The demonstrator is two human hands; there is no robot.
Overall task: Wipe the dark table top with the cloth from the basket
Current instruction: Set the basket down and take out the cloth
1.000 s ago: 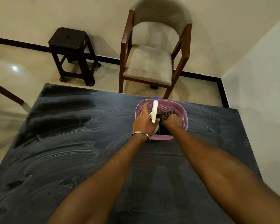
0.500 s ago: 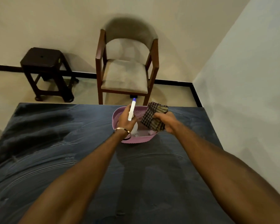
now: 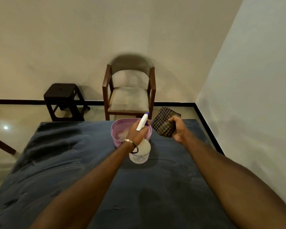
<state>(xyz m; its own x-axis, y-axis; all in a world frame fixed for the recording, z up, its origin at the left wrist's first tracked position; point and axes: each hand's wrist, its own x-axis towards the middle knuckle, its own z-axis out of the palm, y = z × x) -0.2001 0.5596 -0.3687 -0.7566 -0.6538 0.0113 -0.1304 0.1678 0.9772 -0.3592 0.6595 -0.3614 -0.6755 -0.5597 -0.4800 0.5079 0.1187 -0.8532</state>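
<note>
A dark stool (image 3: 63,96) stands far left by the wall, with a wooden armchair (image 3: 130,95) to its right, beyond the dark surface (image 3: 73,171). A pink basket (image 3: 120,129) sits at the surface's far edge. In front of it the left hand (image 3: 136,133) has its grip closed around a white spray bottle (image 3: 141,151), nozzle tilted up and away. Right of the basket, the right hand (image 3: 177,129) holds the folded checked cloth (image 3: 163,123) off the surface, fingers curled over its edge, its long axis tilted up toward the far wall.
</note>
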